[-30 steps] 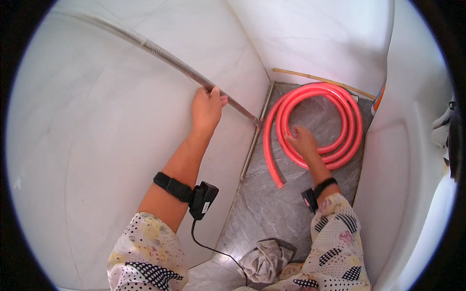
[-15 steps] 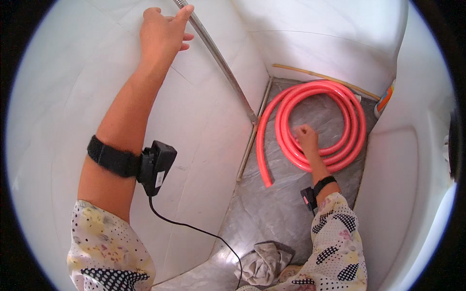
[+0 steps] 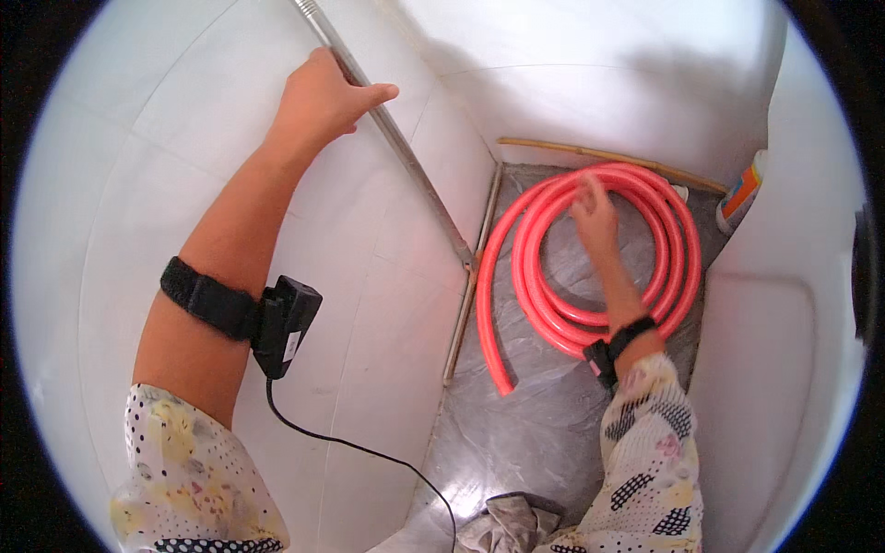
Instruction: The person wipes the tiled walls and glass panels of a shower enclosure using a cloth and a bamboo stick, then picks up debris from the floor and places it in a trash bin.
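My left hand (image 3: 324,103) is closed about a slanting metal pole (image 3: 407,157), its thumb across the front and most of the fingers hidden behind. The pole's lower end rests where the white wall meets the floor. A red-pink hose (image 3: 500,364) lies coiled on the grey floor, one loose end pointing toward me. Over the far inner edge of the coil hovers or rests my right hand (image 3: 597,214). Its fingers are blurred, and whether they touch or grip the hose is unclear.
A bamboo stick (image 3: 608,155) lies along the back wall. In the right corner leans an orange-and-white bottle (image 3: 740,198). A crumpled grey cloth (image 3: 505,530) lies near me. White walls close in the narrow floor. A black cable (image 3: 369,450) trails from my left forearm's strapped device (image 3: 288,327).
My left hand has slid down the pole and now closes about it. My right hand has moved farther away, from the coil's left inner side to its far part. The view has shifted slightly.
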Demonstrator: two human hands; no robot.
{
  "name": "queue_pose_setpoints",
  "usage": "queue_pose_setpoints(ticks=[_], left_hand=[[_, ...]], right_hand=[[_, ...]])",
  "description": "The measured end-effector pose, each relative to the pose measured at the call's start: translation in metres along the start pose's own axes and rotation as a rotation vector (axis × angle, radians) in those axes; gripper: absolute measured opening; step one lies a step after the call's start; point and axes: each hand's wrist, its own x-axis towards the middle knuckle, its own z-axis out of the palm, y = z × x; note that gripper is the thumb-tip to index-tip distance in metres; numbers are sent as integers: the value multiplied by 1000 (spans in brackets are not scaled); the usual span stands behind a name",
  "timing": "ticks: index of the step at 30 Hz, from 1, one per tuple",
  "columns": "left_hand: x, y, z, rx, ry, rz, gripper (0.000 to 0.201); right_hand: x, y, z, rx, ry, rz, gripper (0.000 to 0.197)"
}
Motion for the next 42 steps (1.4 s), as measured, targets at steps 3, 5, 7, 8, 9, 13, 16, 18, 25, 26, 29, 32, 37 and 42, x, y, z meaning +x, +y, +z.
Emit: queue_pose_setpoints(ticks=[3,5,7,8,9,13,16,18,25,26,29,32,37,42], left_hand=[[6,-10,4,-52,-45,-88,46],[4,-15,0,-23,-109,-76,51],[-16,-25,9,-203,-184,-90,76],[-39,-30,7,-261,-307,-157,86],[-79,-47,-7,-105,-261,29,84],[-273,-13,-134,386,14,13,65],[-363,3,-219,1362,77,4,44],[-376,-18,-215,1286,-101,69,60],[-287,16,-215,1442,-221,136,71],[-277,17,-213,1442,-234,135,71],[-265,20,-208,1423,-236,204,72],[-214,24,-214,1420,-310,212,75],[-193,20,-207,1393,-534,4,73],[-180,7,-179,1373,-499,25,88]], right_hand=[[48,18,24,420,41,203,41],[61,30,45,717,-44,399,49],[68,86,38,666,1,164,54],[71,115,28,667,3,169,54],[77,137,18,394,-14,129,53],[74,160,18,-79,-108,-156,51],[85,161,13,-38,-220,-240,48],[96,171,-16,502,-263,-114,44],[67,79,55,781,162,685,24],[59,67,70,900,186,661,22],[37,33,90,1095,154,617,19],[53,-10,100,1209,103,713,15],[58,-22,91,1270,121,670,14],[67,-24,92,1304,113,675,14]])
